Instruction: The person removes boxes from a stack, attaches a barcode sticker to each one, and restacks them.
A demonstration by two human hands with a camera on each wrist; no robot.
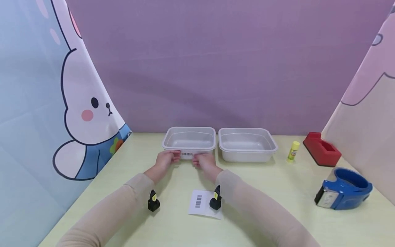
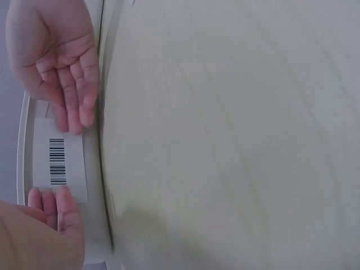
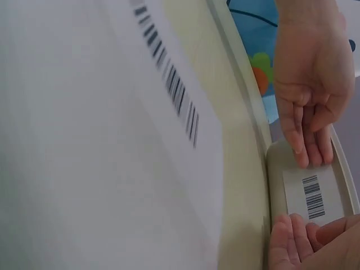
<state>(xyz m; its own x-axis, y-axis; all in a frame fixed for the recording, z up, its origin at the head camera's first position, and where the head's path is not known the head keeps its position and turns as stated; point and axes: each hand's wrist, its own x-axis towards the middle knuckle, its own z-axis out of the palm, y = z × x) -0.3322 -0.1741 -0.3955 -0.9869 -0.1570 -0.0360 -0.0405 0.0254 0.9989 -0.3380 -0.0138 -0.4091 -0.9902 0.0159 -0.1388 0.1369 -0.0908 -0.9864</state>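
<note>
A paper label with a barcode (image 1: 187, 154) lies flat on the front wall of the left white plastic bin (image 1: 189, 148). At its left end, the fingers of my left hand (image 1: 165, 161) rest on the paper. The right hand (image 1: 207, 164) has its fingers against the label's other end. Both wrist views show the barcode between the two sets of fingertips, with the left hand (image 3: 312, 95) and right hand (image 2: 62, 62) extended over the label's ends. Nearer me on the table, a second white barcode paper (image 1: 197, 206) lies partly under the right wrist's camera.
Another white plastic bin (image 1: 247, 156) stands just right of the first. Farther right are a yellow glue stick (image 1: 293, 151), a red block-like holder with a recess (image 1: 324, 152) and a blue tape dispenser (image 1: 348, 192). Fabric walls border the table (image 1: 271, 206) behind and at the sides.
</note>
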